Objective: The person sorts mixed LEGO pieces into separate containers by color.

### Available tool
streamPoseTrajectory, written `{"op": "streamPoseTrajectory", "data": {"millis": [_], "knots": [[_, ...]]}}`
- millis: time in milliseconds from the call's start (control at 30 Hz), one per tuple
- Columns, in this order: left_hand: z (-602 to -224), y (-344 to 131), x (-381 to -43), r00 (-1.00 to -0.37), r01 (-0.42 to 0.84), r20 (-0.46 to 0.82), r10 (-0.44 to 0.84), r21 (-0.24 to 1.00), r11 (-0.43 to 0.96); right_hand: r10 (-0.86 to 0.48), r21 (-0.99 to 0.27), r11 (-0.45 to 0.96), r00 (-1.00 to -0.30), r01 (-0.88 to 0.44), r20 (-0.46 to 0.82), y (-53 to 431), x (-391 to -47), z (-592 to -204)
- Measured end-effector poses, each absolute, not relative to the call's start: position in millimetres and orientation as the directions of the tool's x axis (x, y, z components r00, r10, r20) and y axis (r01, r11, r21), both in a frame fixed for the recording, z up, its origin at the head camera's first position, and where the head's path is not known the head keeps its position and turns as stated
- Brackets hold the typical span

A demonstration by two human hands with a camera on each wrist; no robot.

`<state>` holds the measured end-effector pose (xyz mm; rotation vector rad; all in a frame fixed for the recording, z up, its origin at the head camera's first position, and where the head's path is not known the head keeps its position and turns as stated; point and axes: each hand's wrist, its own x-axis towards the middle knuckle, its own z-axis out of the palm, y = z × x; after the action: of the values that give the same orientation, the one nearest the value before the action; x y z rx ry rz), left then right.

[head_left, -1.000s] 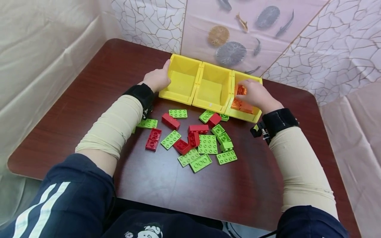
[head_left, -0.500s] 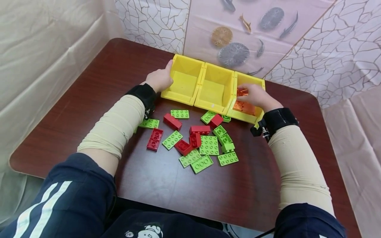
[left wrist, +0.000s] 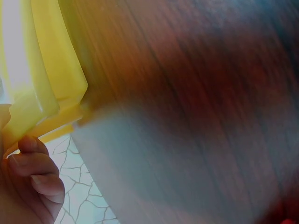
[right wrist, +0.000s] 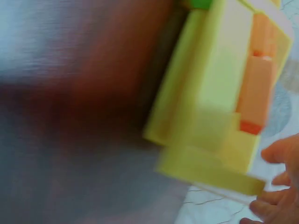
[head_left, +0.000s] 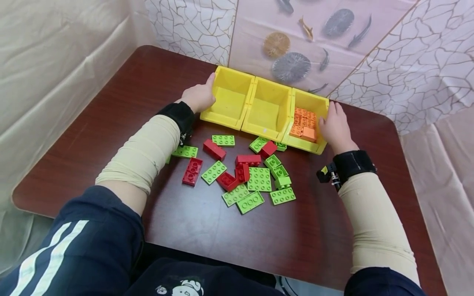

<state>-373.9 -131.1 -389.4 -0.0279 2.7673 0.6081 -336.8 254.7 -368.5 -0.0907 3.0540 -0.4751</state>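
A row of joined yellow bins (head_left: 241,127) stands at the back of the table. My left hand (head_left: 198,97) grips the wall at its left end; the left wrist view has curled fingers (left wrist: 39,168) under the yellow rim (left wrist: 44,100). At the other end my right hand (head_left: 336,126) is beside the outer wall, holding nothing. In the right wrist view its thumb and fingers (right wrist: 268,210) stand apart near the bin's end wall (right wrist: 210,175); contact is hard to tell. Several orange toy bricks (head_left: 304,123) lie in the right bin.
In front of the bins lie scattered green bricks (head_left: 259,179) and red bricks (head_left: 214,149), some overlapping. Another green brick (head_left: 185,152) is by the left forearm. Patterned cloth (head_left: 189,28) hangs right behind the table (head_left: 111,94).
My right hand has come out of the right bin and moved to its outer right side, uncovering the orange bricks. The left hand stays on the left wall.
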Motion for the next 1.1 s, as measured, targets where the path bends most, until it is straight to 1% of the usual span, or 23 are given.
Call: {"op": "streamPoseTrajectory", "data": {"millis": [100,200,300,367,467,533,600,633,667,700,733,767,833,867,933,967,1000,1100], "knots": [[-386.8,-129.1,-373.3,-0.951,-0.074,-0.304,0.057,0.403,0.912,-0.015,-0.366,0.93,-0.993,0.03,-0.121,264.5,-332.9,-379.4],[-385.3,-128.8,-374.0,-0.951,-0.043,-0.299,0.076,0.371,0.928,0.01,-0.426,0.899,-0.978,0.099,-0.207,267.6,-331.0,-387.0],[-383.2,-127.1,-375.6,-0.958,0.012,-0.271,0.094,0.29,0.957,0.027,-0.451,0.881,-0.965,0.146,-0.259,269.4,-331.1,-387.4],[-381.3,-126.1,-375.3,-0.964,0.052,-0.243,0.103,0.207,0.977,0.032,-0.458,0.875,-0.962,0.158,-0.272,269.7,-331.8,-387.0],[-379.6,-125.3,-371.9,-0.976,0.105,-0.184,0.119,0.083,0.991,0.031,-0.458,0.876,-0.963,0.155,-0.267,269.1,-333.8,-387.1],[-379.3,-124.9,-366.8,-0.98,0.142,-0.139,0.145,0.029,0.989,0.035,-0.452,0.878,-0.964,0.155,-0.263,268.2,-334.4,-387.8],[-379.5,-124.6,-358.0,-0.976,0.213,-0.054,0.213,0.0,0.977,0.039,-0.447,0.881,-0.965,0.156,-0.261,268.6,-334.6,-388.2],[-380.0,-124.9,-351.9,-0.963,0.269,-0.001,0.269,-0.004,0.963,0.041,-0.445,0.882,-0.965,0.157,-0.26,268.3,-334.8,-389.2],[-380.5,-125.1,-344.9,-0.939,0.341,0.052,0.34,-0.003,0.94,0.041,-0.443,0.883,-0.965,0.157,-0.259,267.9,-334.9,-389.9],[-381.0,-125.0,-336.6,-0.9,0.425,0.107,0.422,0.007,0.905,0.041,-0.442,0.883,-0.965,0.156,-0.258,267.7,-334.7,-390.5],[-381.8,-124.7,-327.6,-0.846,0.517,0.158,0.509,0.014,0.856,0.039,-0.44,0.885,-0.966,0.152,-0.255,267.8,-334.6,-391.0],[-382.7,-124.4,-318.1,-0.778,0.611,0.193,0.598,0.015,0.791,0.036,-0.438,0.887,-0.968,0.146,-0.25,268.1,-334.6,-391.4],[-385.0,-123.4,-299.3,-0.622,0.774,0.21,0.754,0.022,0.633,0.031,-0.434,0.891,-0.97,0.135,-0.239,268.2,-334.4,-391.5],[-386.6,-123.4,-290.3,-0.555,0.828,0.194,0.809,0.034,0.559,0.029,-0.435,0.89,-0.971,0.133,-0.237,267.7,-334.3,-391.3],[-390.4,-124.1,-275.2,-0.458,0.889,0.14,0.878,0.043,0.457,0.03,-0.436,0.89,-0.972,0.132,-0.233,267.9,-334.9,-391.3],[-392.2,-124.8,-269.4,-0.431,0.902,0.107,0.896,0.045,0.428,0.033,-0.44,0.888,-0.972,0.135,-0.231,267.7,-335.3,-391.2],[-394.1,-125.8,-264.9,-0.417,0.909,0.079,0.905,0.047,0.415,0.036,-0.441,0.887,-0.972,0.138,-0.232,267.8,-335.9,-391.3],[-399.4,-128.3,-257.6,-0.432,0.901,0.021,0.901,0.044,0.431,0.047,-0.446,0.882,-0.97,0.152,-0.239,268.1,-337.6,-392.6]]}}
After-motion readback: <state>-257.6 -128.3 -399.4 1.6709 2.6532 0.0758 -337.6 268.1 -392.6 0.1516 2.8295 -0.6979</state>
